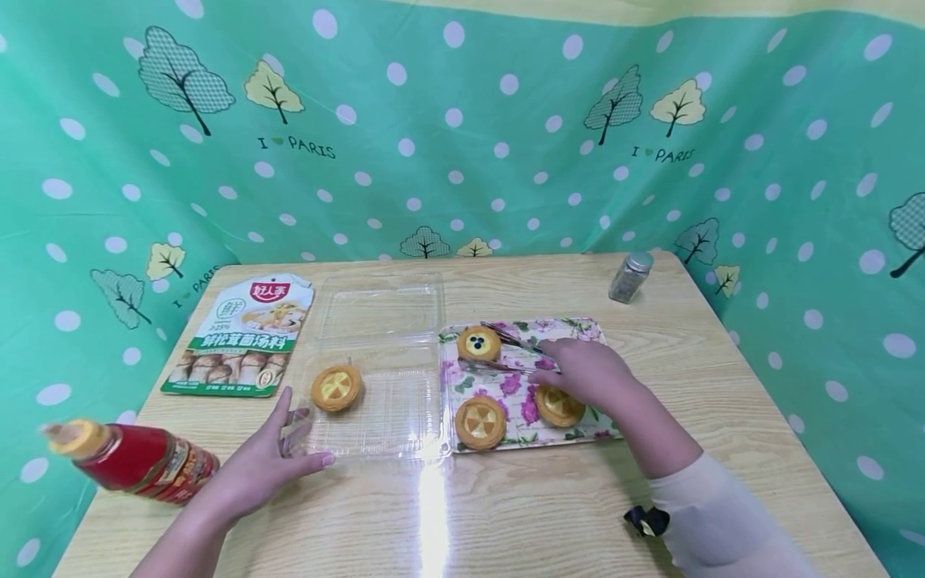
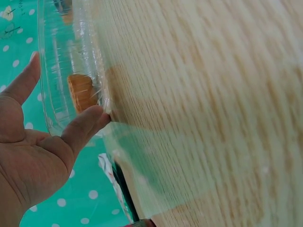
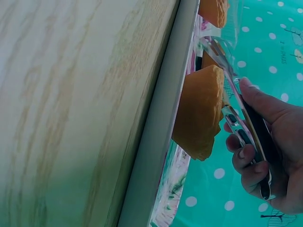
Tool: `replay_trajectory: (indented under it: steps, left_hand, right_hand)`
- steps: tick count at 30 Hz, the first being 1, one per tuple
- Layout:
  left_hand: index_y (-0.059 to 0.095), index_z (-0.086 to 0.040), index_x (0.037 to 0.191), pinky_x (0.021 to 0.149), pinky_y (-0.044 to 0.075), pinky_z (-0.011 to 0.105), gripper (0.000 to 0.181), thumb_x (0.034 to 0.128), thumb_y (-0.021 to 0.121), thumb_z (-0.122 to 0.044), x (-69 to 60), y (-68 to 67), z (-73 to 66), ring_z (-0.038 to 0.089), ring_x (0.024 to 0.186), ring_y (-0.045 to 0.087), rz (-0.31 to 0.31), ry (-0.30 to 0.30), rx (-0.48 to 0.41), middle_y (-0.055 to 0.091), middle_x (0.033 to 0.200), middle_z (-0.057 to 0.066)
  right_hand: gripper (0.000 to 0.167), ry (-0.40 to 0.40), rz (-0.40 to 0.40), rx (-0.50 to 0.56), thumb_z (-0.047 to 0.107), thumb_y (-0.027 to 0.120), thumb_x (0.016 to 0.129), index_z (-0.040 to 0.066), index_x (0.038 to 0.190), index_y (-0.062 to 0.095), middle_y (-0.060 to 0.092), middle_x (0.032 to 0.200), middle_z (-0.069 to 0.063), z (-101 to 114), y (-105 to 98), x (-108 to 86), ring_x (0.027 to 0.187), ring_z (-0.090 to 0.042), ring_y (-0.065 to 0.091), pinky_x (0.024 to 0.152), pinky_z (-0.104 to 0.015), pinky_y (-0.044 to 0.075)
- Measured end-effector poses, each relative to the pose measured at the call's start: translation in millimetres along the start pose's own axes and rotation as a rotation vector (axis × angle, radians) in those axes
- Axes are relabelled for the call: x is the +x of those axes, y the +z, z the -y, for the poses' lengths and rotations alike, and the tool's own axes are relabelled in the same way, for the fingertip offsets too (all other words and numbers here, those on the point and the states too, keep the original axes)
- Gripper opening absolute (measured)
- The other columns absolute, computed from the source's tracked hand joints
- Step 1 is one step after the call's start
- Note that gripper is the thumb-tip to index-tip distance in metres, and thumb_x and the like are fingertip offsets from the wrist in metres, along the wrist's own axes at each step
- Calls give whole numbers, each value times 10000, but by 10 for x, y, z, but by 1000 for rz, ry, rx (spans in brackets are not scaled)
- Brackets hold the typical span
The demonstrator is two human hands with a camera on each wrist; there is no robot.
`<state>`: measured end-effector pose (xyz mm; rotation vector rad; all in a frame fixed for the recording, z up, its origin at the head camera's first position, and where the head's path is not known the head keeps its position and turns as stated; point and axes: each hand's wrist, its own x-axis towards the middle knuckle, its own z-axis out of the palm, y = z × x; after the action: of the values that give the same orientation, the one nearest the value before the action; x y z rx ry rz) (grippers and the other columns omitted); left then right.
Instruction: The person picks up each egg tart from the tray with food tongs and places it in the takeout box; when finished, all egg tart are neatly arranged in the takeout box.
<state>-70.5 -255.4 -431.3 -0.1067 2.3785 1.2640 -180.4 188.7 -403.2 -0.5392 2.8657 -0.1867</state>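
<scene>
My right hand [image 1: 588,371] grips a pair of metal tongs [image 3: 246,120] above a floral tray [image 1: 520,437]. The tongs' two arms reach either side of an egg tart with dark berries [image 1: 479,343]; whether they touch it I cannot tell. Two more tarts, a near-left tart [image 1: 480,423] and a near-right tart [image 1: 560,406], sit on the tray, the latter partly under my hand. On the left, my left hand [image 1: 270,461] rests at the corner of a clear plastic box [image 1: 393,401], thumb and fingers spread along its edge. One tart [image 1: 336,388] lies inside the box.
A red sauce bottle [image 1: 148,461] with a yellow cap stands left of my left forearm. Behind it lies a soup seasoning packet [image 1: 242,337]. The box's lid [image 1: 383,309] is folded back. A small spice jar [image 1: 630,278] stands at the back right. Polka-dot cloth surrounds the wooden table.
</scene>
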Motion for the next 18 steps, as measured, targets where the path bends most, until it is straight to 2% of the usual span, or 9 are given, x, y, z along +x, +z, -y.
replay_trajectory:
  steps: [18]
  left_hand:
    - [-281,-176,1513,1094,375,479,1308,799,779,-458,4,1,8,398,1434,292,-1,1,-2,84,1606,290]
  right_hand:
    - [612,-17,-42,-39,537,591,931,123,1382,578,666,1273,-128,2,13,12,1123,-347,651,932,-513,559]
